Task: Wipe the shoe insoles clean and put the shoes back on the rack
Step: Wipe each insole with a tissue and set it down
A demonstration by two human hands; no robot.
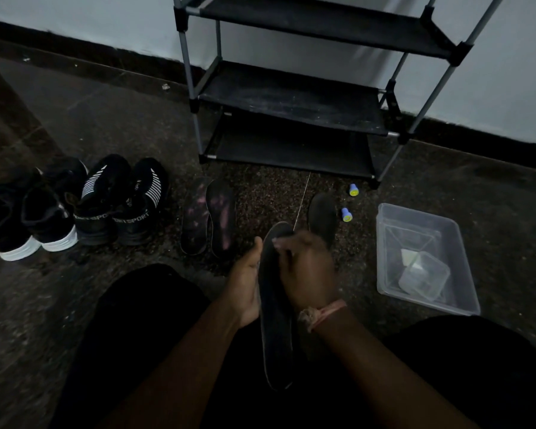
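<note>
Both hands grip the insole [276, 320], left hand [245, 286] at its edge, right hand [307, 270] pinching the toe; light, floppy, best supported mid-length

One wide-angle view, worn on the head, looks forward and steeply down from close above the person's lap. The hands [279, 274] sit low in the centre, very near the lens. The floor [106, 119] spreads beyond them, and the rack [291, 97] and wall [75, 13] close off the top edge.

Black shoes [123, 199] bear white stripes; rack [291, 97] black.
</note>
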